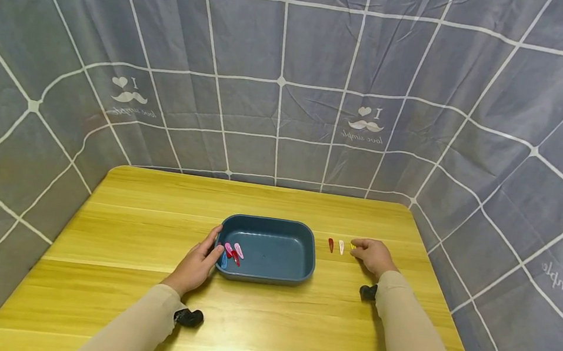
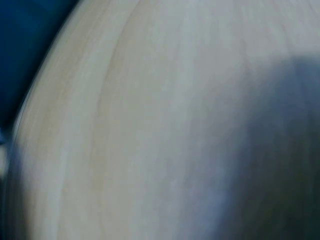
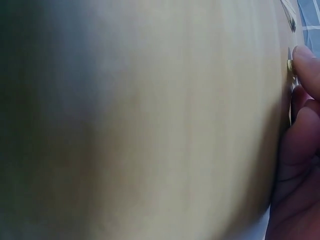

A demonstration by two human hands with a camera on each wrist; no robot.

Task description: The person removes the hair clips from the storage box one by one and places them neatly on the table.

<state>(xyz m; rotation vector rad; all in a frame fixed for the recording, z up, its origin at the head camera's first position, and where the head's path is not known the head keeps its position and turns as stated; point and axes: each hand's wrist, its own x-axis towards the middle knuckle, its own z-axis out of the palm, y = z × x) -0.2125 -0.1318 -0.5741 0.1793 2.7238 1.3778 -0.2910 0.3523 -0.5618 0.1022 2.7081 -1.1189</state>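
A dark blue rectangular tray (image 1: 267,281) sits on the table. My left hand (image 1: 197,265) holds its left wall, the thumb over the rim and the fingers along the outside. Inside, near that thumb, lie several snap hair clips: pink (image 1: 239,250), red (image 1: 235,258) and blue (image 1: 224,260). To the right of the tray, my right hand (image 1: 373,256) pinches a yellow hair clip (image 1: 353,246) at the tabletop, mostly covered by the fingers. The right wrist view shows the yellow clip (image 3: 290,66) by a fingertip. Left of this hand lie a white clip (image 1: 341,247) and a dark red clip (image 1: 331,245).
The wooden table (image 1: 146,229) has light yellow boards. Grey curtains with white grid lines (image 1: 248,106) hang behind it and along both sides. A black wrist device (image 1: 188,317) sits at the left sleeve, another (image 1: 368,293) at the right. The left wrist view shows mainly blurred tabletop.
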